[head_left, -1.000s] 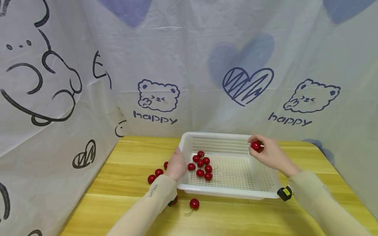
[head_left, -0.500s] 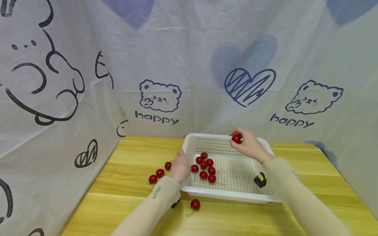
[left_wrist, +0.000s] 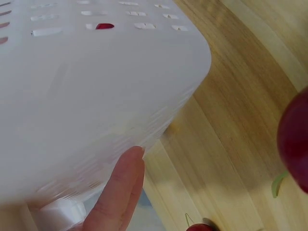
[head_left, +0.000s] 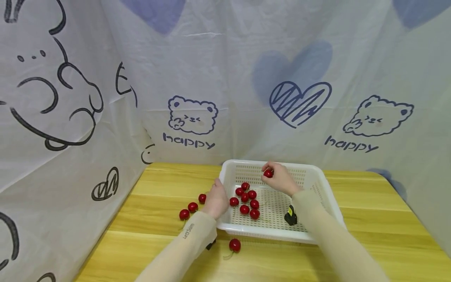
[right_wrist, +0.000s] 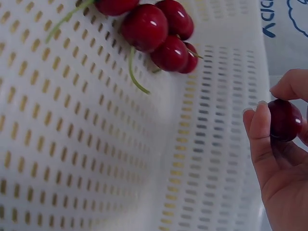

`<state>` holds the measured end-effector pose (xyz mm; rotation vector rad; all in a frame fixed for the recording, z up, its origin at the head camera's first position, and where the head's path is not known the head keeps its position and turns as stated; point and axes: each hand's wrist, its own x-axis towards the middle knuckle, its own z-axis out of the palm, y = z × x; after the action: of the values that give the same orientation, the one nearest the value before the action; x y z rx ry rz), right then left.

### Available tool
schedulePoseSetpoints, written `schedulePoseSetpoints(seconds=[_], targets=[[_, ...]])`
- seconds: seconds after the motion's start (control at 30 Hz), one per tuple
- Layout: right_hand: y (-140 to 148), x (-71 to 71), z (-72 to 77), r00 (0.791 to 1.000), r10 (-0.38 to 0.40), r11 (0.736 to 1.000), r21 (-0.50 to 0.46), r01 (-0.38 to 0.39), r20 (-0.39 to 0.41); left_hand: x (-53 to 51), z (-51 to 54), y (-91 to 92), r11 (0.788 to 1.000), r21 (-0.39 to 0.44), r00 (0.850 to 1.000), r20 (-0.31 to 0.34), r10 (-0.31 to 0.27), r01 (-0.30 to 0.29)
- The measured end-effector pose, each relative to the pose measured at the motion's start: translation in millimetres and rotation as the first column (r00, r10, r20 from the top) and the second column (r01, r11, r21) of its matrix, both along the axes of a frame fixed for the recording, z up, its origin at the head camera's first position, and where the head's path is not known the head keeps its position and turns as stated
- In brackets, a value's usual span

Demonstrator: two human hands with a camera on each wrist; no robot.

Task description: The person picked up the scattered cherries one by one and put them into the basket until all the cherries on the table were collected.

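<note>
A white perforated plastic basket (head_left: 269, 231) stands on the table, with several red cherries (head_left: 254, 214) grouped in its left half. My left hand (head_left: 216, 200) holds the basket's left side; in the left wrist view a finger (left_wrist: 115, 192) lies against its outer wall, while the rest of the grip is mostly hidden. Above the basket's back part, my right hand (head_left: 280, 179) pinches one cherry (right_wrist: 284, 120) between thumb and fingers. That held cherry touches nothing else. Green stems show on some basket cherries (right_wrist: 144, 28) in the right wrist view.
Three cherries (head_left: 192, 207) lie on the wooden table (head_left: 155, 184) left of the basket. Another loose cherry (head_left: 235, 245) with a stem lies in front of it. A printed cloth (head_left: 243, 129) hangs behind the table and along its left side.
My right hand has carried its cherry left from the basket's right rim to over the back middle. My left hand stays on the basket's left side.
</note>
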<state>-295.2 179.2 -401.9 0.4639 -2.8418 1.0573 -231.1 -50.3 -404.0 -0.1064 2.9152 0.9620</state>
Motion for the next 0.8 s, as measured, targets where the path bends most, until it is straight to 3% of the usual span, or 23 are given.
schedulePoseSetpoints(seconds=[0.3,0.8], targets=[[-21.9,-8.7,-24.0,0.998,0.055,0.998,0.024,-0.056,0.044,-1.5,-1.2,-0.7,1.000,-0.005,1.000,-0.009,0.000,0.000],[-39.4,-9.6,-33.8,0.991,0.064,0.993,0.091,-0.075,0.121,-2.3,-1.7,0.0,1.000,-0.020,1.000,-0.015,-0.005,0.005]])
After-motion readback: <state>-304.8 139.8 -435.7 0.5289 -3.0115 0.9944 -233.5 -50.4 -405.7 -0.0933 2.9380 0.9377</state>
